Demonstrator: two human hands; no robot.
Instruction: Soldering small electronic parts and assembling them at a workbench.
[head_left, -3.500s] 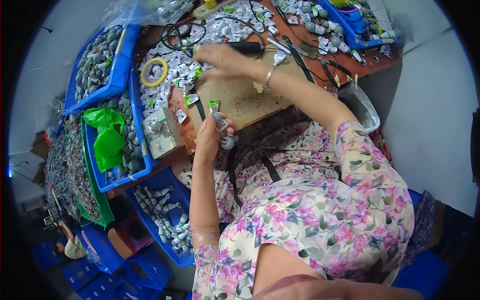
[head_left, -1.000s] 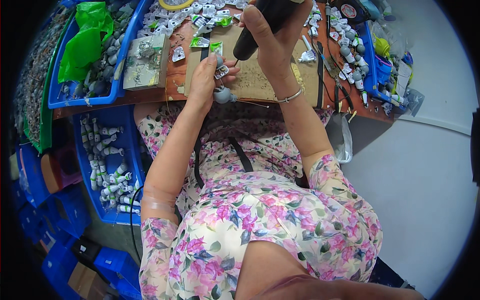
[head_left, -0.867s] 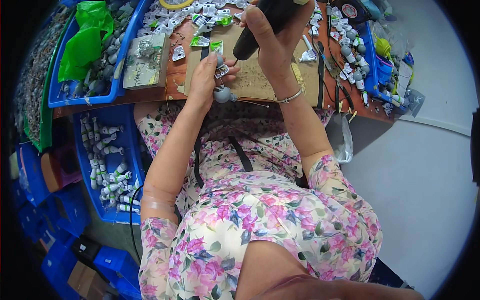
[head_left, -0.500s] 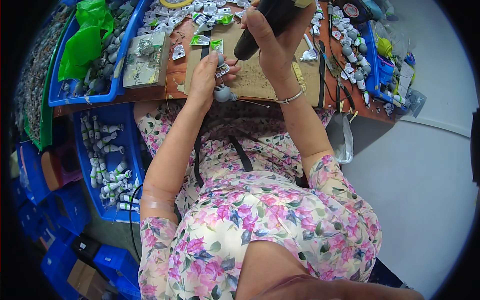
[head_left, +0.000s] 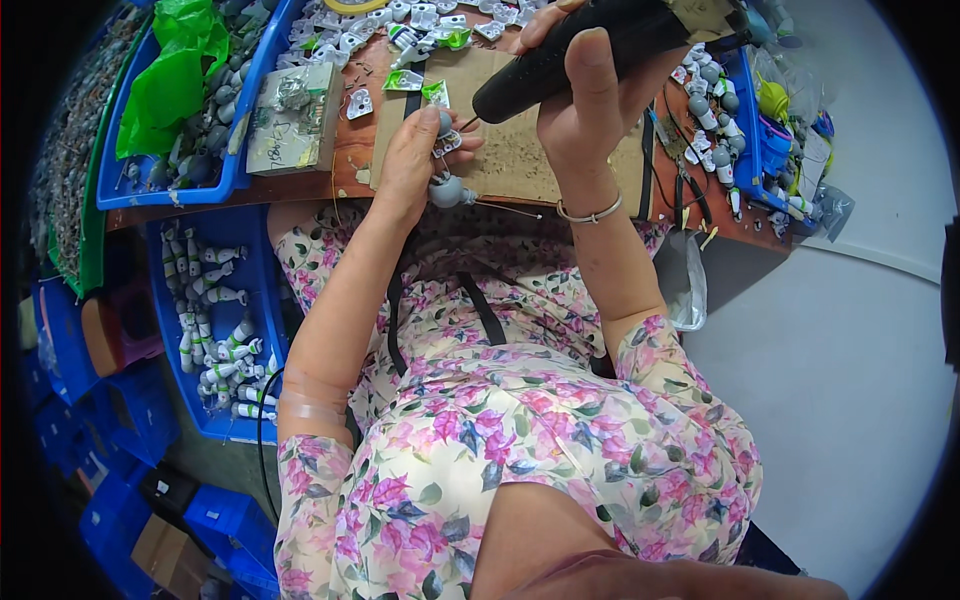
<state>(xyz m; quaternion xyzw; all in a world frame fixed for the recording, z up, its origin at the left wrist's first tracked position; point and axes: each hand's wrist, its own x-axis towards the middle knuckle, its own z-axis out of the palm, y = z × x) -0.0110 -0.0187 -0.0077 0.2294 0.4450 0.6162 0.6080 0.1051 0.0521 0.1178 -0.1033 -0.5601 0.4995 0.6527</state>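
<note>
My left hand [head_left: 406, 168] is closed around a small white and grey plastic part [head_left: 446, 146] above the front of the cardboard. Just below that part hangs a grey ball-shaped piece [head_left: 447, 191], with a thin cord or wire [head_left: 510, 209] trailing from it to the right. In my right hand [head_left: 585, 125] is a black electric screwdriver [head_left: 545, 70], tilted with its nose down to the left. Its thin bit reaches the white and grey part, or very close to it; exact contact is too small to tell.
Cardboard [head_left: 530, 160] covers the tabletop's middle. A metal block [head_left: 290, 120] stands left of it, white shells [head_left: 430, 20] lie behind, and pliers [head_left: 690, 185] lie right. Blue bins hold grey parts [head_left: 225, 110] at left and white-green figure limbs [head_left: 215, 330] below the table's left edge.
The screwdriver has leaned over further, its rear end swinging to the right and down with my right hand. My left hand and its part stay almost in place.
</note>
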